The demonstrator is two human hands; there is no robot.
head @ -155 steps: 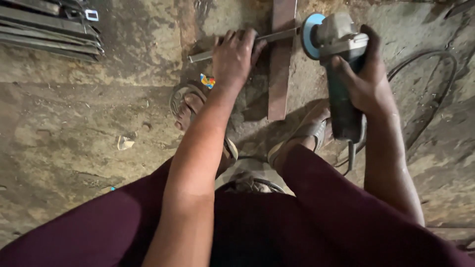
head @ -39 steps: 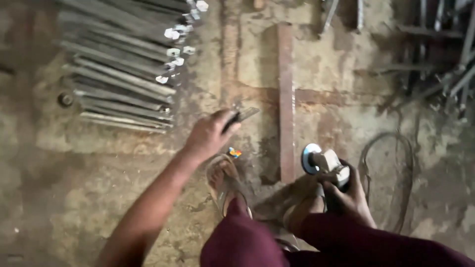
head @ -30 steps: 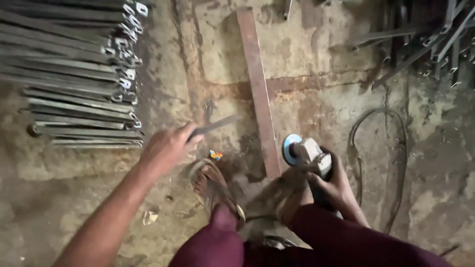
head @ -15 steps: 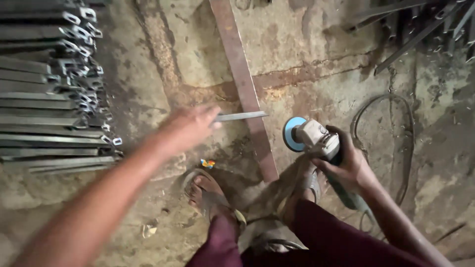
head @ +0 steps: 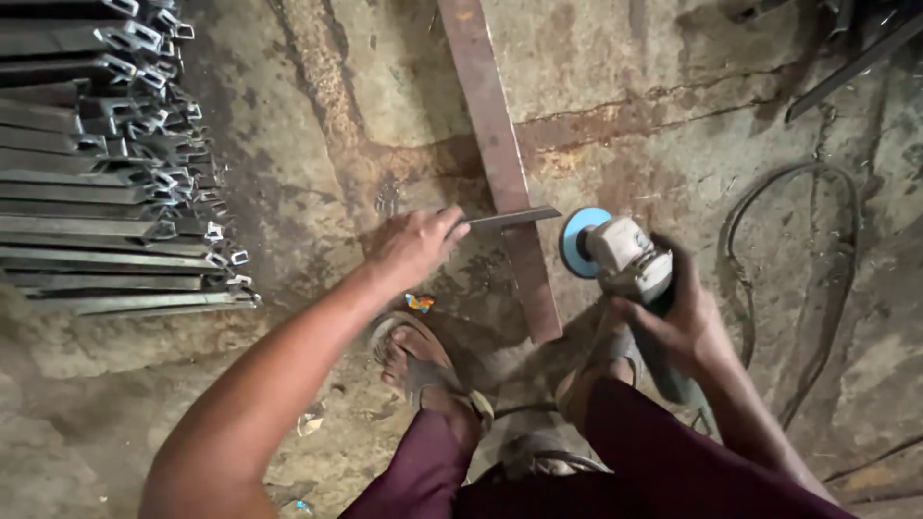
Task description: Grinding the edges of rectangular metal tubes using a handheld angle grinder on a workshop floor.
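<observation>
1. Since the earlier frame, left hand point(head: 413, 248), pinching a rod point(head: 514, 217), reaches mid-frame over the bar point(head: 500, 163).
2. Right hand point(head: 678, 322) grips the grinder point(head: 625, 259); its disc sits near fingers and sandalled feet, so a slip risks cuts.

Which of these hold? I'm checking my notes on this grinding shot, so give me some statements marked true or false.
1. The left hand holds a thin metal strip. True.
2. The right hand is empty. False: it grips an angle grinder.
3. The strip lies across a long flat bar. True.
4. The stacked metal pieces lie right of the bar. False: left.
5. The person is barefoot. False: a sandal shows.
</observation>
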